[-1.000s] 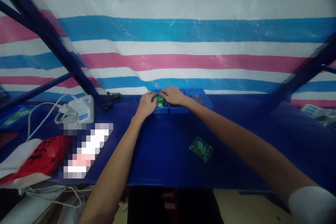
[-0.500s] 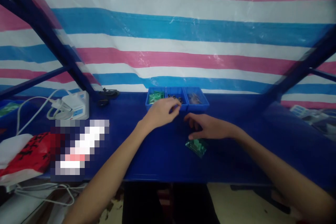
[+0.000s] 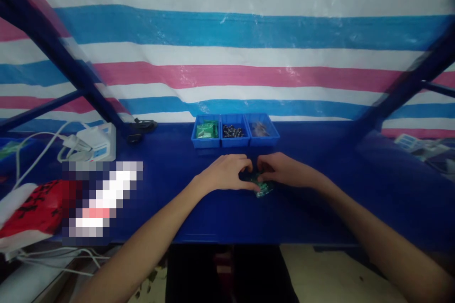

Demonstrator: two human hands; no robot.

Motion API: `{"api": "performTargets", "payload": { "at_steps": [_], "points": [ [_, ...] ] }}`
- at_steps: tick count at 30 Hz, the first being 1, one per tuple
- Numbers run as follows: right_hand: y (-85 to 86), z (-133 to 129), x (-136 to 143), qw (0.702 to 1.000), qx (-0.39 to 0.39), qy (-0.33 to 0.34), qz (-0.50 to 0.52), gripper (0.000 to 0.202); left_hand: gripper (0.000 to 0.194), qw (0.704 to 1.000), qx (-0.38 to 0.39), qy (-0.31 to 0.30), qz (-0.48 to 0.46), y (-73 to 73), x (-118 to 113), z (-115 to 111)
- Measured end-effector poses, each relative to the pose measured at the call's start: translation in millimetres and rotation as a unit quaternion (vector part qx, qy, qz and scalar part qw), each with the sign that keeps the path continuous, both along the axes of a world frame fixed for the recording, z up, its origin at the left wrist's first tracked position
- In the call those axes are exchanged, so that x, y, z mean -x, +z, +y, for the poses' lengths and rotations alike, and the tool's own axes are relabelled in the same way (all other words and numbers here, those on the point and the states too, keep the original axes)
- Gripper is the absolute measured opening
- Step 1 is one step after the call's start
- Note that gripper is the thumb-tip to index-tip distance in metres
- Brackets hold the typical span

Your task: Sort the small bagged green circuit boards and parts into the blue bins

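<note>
- Both hands are meeting at the middle of the blue bench (image 3: 320, 208), the left hand (image 3: 223, 173) and the right hand (image 3: 284, 170) curling in toward each other.
- A small green circuit board in a clear wrapper (image 3: 265, 188) is lying on the bench right under the fingertips, its near corner peeking out below them.
- Left fingers (image 3: 245, 163) are bending down over the board and seem to be touching it; how firmly they are gripping, I cannot tell.
- Right fingers (image 3: 263, 164) are arching likewise onto the board's far edge, grip unclear.
- Just beyond the fingers, three small blue plastic bins (image 3: 235, 142) are sitting side by side.
- Well off to the left of the fingers, a white power strip (image 3: 99, 142) is resting.
</note>
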State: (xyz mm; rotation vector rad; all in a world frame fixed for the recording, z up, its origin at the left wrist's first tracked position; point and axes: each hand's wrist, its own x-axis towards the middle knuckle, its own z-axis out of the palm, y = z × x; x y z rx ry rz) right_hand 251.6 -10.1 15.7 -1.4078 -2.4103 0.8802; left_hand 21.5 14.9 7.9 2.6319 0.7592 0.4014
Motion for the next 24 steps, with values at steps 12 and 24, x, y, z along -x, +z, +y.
{"api": "performTargets", "payload": {
  "at_steps": [12, 24],
  "points": [
    [-12.2, 2, 11, 0.968, -0.03, -0.093, 0.231, 0.025, 0.038, 0.995, -0.009, 0.092, -0.029, -7.3, 0, 4],
    [-15.1, 4, 21, 0.928, 0.01, -0.169, 0.333, 0.021, 0.033, 0.99, -0.096, 0.107, -0.002, -3.4, 2, 4]
  ]
}}
